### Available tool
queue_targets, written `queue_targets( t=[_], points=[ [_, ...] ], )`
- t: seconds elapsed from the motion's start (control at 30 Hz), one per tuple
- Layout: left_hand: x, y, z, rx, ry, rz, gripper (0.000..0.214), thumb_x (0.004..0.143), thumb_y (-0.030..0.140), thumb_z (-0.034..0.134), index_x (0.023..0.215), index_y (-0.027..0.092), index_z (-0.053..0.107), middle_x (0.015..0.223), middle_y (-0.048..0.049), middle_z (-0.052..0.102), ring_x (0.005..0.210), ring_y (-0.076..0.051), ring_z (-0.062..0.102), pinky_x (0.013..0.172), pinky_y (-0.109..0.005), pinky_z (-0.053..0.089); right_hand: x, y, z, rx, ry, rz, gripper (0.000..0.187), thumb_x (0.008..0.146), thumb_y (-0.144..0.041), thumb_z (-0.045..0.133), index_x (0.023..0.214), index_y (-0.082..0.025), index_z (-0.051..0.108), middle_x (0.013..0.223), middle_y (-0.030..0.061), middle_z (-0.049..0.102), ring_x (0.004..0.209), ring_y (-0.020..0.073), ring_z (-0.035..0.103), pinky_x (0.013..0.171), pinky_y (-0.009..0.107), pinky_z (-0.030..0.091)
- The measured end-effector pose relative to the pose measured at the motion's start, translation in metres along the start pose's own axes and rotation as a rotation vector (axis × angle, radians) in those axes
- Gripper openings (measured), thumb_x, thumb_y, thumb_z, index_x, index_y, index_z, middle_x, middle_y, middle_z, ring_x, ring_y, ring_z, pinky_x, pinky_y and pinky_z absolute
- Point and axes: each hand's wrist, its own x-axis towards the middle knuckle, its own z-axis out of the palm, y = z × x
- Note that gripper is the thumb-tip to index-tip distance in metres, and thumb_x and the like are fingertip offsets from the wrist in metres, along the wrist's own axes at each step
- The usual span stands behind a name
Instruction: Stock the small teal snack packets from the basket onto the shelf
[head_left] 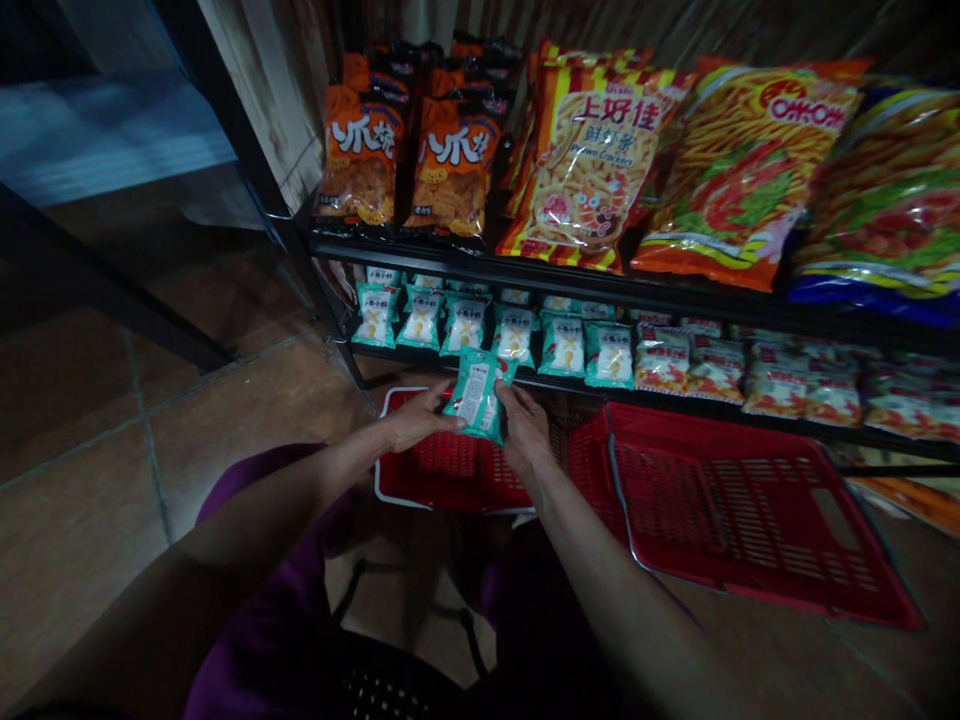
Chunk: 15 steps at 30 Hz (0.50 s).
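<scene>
A small teal snack bag is held up between both hands, its printed label side facing me. My left hand grips its left edge, thumb and fingers closed on it. On the other side, my right hand pinches the right edge with the thumb in front. Right below the bag is a red shopping basket with a white rim. Just behind it, teal and white snack bags of a like kind stand in a row along the lower shelf.
A second red basket lies to the right on the tiled floor. Orange bags, prawn cracker bags and larger noodle-snack bags fill the upper shelf. Small red and white bags continue the lower row. A black shelf post rises at left.
</scene>
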Motion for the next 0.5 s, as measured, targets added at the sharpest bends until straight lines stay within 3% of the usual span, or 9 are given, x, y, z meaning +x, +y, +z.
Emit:
queue_targets(
  t=[0.2, 0.33, 0.5],
  points=[
    [-0.001, 0.002, -0.002, -0.029, 0.052, 0.007, 0.069, 0.061, 0.013, 0.077, 0.125, 0.021, 0.054, 0.116, -0.0081, 0.061, 0.099, -0.020, 0.060, 0.090, -0.036, 0.046, -0.002, -0.005, 0.003, 0.010, -0.072, 0.032, 0.034, 0.056, -0.039, 0.080, 0.082, -0.021, 0.069, 0.082, -0.0003, 0.073, 0.075, 0.0167, 0.068, 0.071, 0.030, 0.056],
    [0.000, 0.010, -0.005, -0.070, 0.144, 0.022, 0.066, 0.062, 0.012, 0.075, 0.124, 0.021, 0.054, 0.118, -0.0079, 0.060, 0.094, -0.018, 0.061, 0.083, -0.032, 0.049, -0.010, -0.009, 0.003, -0.037, -0.142, 0.071, 0.042, 0.056, -0.038, 0.081, 0.093, -0.024, 0.066, 0.091, -0.0012, 0.072, 0.083, 0.0160, 0.067, 0.075, 0.030, 0.055],
    [0.001, 0.012, -0.006, -0.058, 0.181, 0.030, 0.068, 0.062, 0.012, 0.074, 0.125, 0.019, 0.052, 0.118, -0.0089, 0.059, 0.096, -0.020, 0.061, 0.084, -0.035, 0.049, -0.013, -0.008, 0.001, -0.042, -0.162, 0.097, 0.049, 0.052, -0.030, 0.083, 0.097, -0.024, 0.065, 0.084, -0.0026, 0.072, 0.077, 0.0140, 0.067, 0.073, 0.028, 0.053]
  ],
)
